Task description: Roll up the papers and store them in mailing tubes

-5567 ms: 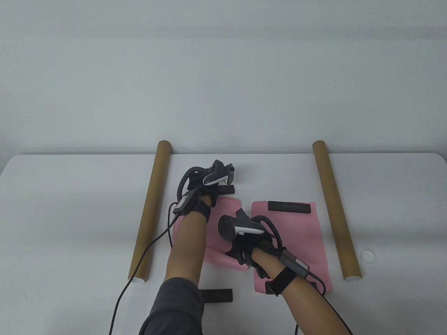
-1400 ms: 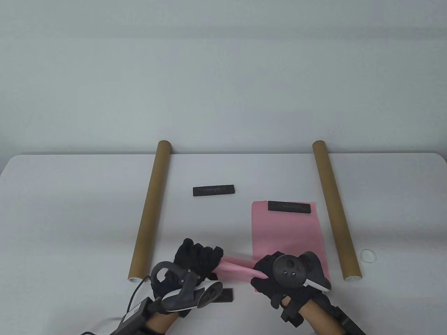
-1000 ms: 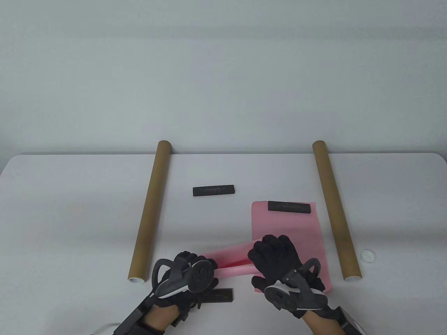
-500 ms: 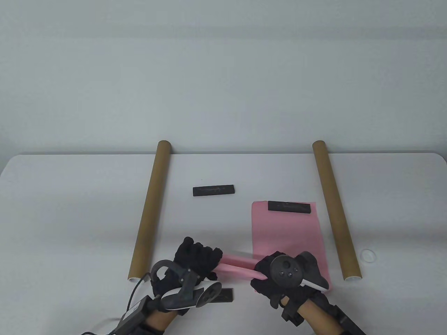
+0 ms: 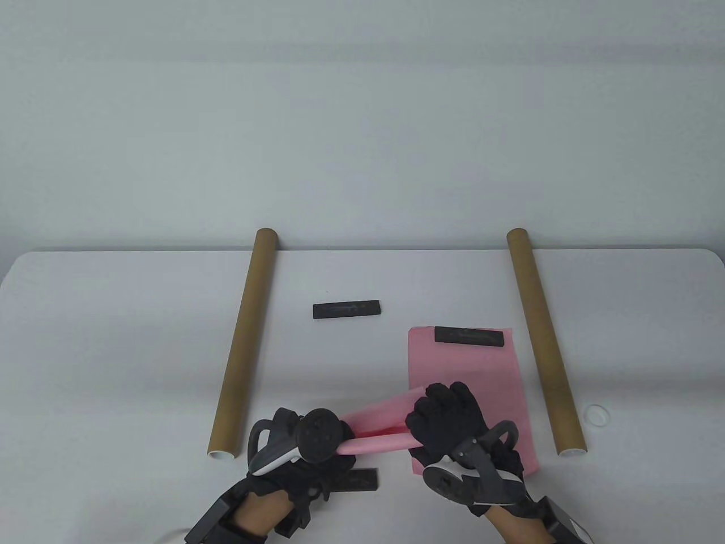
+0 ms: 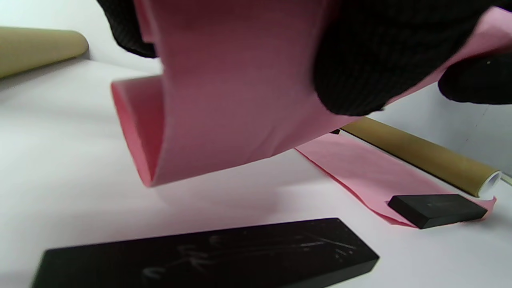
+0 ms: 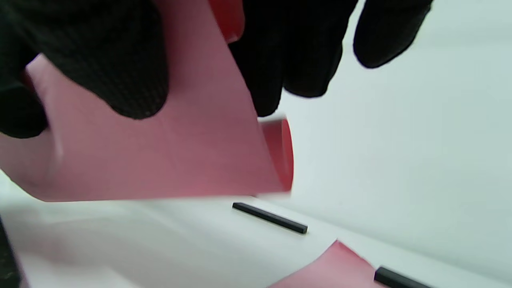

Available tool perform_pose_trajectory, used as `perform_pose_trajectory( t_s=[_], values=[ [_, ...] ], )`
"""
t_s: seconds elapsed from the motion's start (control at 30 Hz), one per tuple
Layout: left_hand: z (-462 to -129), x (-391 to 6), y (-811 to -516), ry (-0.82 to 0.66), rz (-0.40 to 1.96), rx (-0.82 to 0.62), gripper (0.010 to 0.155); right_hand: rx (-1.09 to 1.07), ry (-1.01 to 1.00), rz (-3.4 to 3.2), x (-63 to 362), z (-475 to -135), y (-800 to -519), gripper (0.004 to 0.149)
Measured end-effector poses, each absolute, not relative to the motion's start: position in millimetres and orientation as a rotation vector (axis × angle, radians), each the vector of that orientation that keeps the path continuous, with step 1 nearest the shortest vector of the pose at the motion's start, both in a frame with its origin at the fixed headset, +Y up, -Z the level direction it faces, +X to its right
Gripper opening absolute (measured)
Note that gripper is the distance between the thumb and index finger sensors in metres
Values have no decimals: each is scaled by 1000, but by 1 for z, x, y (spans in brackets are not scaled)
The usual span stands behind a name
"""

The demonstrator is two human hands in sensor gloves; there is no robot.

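Near the table's front edge, your left hand and right hand both grip the loosely rolled pink paper, its long axis running left to right. Faint scratchy marks on the nearest black bar are unreadable.

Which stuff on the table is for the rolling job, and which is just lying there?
For the job:
- rolled pink paper, held by left hand and right hand
- flat pink sheet
- left tube, right tube

Just lying about:
- black bars
- white cap
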State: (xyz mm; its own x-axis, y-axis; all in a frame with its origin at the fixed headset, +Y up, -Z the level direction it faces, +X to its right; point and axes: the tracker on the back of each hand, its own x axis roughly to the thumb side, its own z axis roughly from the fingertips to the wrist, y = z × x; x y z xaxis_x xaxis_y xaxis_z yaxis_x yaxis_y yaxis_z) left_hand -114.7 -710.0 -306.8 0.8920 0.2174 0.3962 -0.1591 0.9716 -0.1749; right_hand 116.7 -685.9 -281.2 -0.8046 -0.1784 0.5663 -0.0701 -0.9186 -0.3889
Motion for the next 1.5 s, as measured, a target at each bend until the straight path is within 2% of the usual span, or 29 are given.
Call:
perform_pose_trajectory(
  t_s=[0.07, 0.17, 0.23, 0.27, 0.33, 0.4, 0.47, 0.53, 0.57, 0.63, 0.67, 0.73, 0.8, 0.87, 0.93, 1.0, 1.1, 1.2, 1.3, 1.4, 1.5],
  values=[
    [-302, -113, -710, -433, 120, -52, 45, -930, 481, -2976, 119, -287, -689, 42],
    [-295, -106, -709, -471, -40, 80, 61, -886, 205, -3158, 126, -297, -694, 40],
    [-290, -101, -706, -536, -151, 179, 68, -877, 79, -3262, 131, -301, -697, 39],
    [-287, -97, -703, -563, -215, 252, 70, -865, -13, -3321, 134, -304, -697, 39],
    [-284, -94, -702, -566, -263, 295, 72, -867, -78, -3376, 136, -306, -698, 39],
    [-284, -93, -700, -556, -251, 307, 69, -897, -126, -3409, 137, -306, -699, 38],
    [-287, -95, -700, -541, -205, 276, 59, -909, -82, -3384, 136, -304, -699, 42],
    [-292, -100, -702, -508, -119, 192, 49, -957, 134, -3275, 132, -298, -697, 59],
    [-296, -103, -705, -491, -50, 130, 45, -991, 316, -3138, 128, -292, -695, 67],
    [-301, -108, -709, -479, 60, 16, 44, -1023, 549, -2876, 121, -283, -691, 70],
    [-303, -110, -710, -477, 95, -20, 43, -1013, 598, -2827, 120, -281, -689, 68],
    [-305, -111, -712, -468, 148, -98, 43, -1027, 604, -2833, 117, -280, -689, 58],
    [-305, -111, -712, -471, 146, -103, 43, -1030, 524, -2899, 116, -282, -691, 48],
    [-300, -110, -710, -464, 76, -20, 45, -1029, 416, -2991, 120, -288, -693, 43],
    [-296, -107, -708, -490, -29, 82, 63, -1019, 277, -3087, 124, -292, -695, 41],
    [-292, -104, -705, -547, -157, 183, 70, -1016, 150, -3196, 130, -297, -697, 41],
    [-287, -105, -701, -572, -227, 286, 69, -1059, 3, -3294, 136, -300, -698, 46],
    [-288, -108, -699, -559, -172, 277, 54, -1034, 128, -3246, 136, -297, -694, 56],
    [-294, -114, -701, -519, -50, 175, 45, -1071, 473, -2997, 130, -284, -688, 72],
    [-300, -118, -704, -493, 65, 81, 44, -1074, 668, -2907, 127, -276, -684, 66],
    [-304, -122, -707, -487, 184, -7, 43, -1096, 674, -2914, 128, -277, -682, 52]
  ],
)
